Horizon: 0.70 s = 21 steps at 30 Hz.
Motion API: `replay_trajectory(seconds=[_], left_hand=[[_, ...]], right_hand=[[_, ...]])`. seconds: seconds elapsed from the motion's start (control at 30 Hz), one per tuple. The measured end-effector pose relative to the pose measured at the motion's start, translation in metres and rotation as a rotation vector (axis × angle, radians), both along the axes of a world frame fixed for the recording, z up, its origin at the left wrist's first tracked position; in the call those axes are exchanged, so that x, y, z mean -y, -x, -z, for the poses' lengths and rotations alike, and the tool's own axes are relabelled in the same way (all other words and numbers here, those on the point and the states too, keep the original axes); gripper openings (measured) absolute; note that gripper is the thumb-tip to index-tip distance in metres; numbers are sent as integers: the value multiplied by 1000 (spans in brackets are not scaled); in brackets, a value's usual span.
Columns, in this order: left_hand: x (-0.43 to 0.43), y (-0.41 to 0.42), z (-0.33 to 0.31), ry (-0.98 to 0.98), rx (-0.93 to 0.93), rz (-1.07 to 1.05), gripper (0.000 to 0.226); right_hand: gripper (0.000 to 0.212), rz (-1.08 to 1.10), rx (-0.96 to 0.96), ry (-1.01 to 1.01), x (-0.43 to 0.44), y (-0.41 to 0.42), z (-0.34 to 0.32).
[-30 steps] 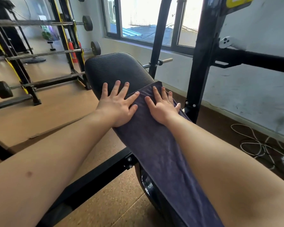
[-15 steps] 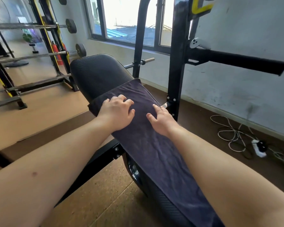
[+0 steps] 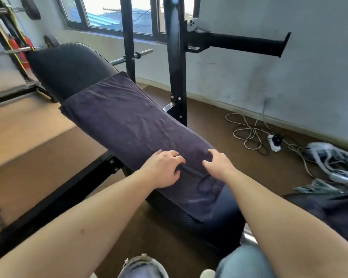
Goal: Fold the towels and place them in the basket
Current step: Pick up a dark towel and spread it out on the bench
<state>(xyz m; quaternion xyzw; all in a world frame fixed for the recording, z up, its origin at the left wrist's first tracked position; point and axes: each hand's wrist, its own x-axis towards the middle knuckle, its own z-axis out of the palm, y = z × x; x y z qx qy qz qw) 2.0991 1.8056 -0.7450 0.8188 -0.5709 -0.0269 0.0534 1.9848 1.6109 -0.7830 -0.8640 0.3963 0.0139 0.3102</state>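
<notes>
A dark purple towel [image 3: 129,121] lies folded lengthwise along a black padded weight bench [image 3: 68,67], reaching from mid-bench to its near end. My left hand [image 3: 163,169] rests on the towel's near part with the fingers loosely bent. My right hand [image 3: 219,165] lies beside it on the towel's right edge, fingers also loosely bent on the cloth. Neither hand plainly pinches the fabric. No basket is in view.
A black rack upright [image 3: 177,67] with a side bar [image 3: 239,43] stands right of the bench. White cables and a power strip [image 3: 273,142] lie on the brown floor by the wall. A black floor beam [image 3: 58,195] runs left. Barbell racks [image 3: 8,37] stand far left.
Both hands have slid back along the towel from its far end to its near part. Their fingers went from flat and spread to loosely bent. The view has pulled back and right.
</notes>
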Motion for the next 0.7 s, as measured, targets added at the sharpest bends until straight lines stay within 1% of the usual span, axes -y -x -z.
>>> replay_trajectory(seconds=[0.23,0.3,0.4,0.47,0.53,0.7], left_hand=[[11,58,31,-116,-13,187,26],[10,72,39,-206,30,241,33],[6,86,50,-295,141,275,52],[3,90,57,-282,179,266,57],[2,94,62,-249,195,252,54],[-1,100,73,-125,197,223,31]], right_hand=[[62,123,2,-79,16,42,37],[63,162,5,-119,19,48,46],[70,170,20,-147,26,54,60],[69,179,40,-140,33,56,64],[64,171,49,-141,39,55,65],[63,154,49,-211,47,48,70]])
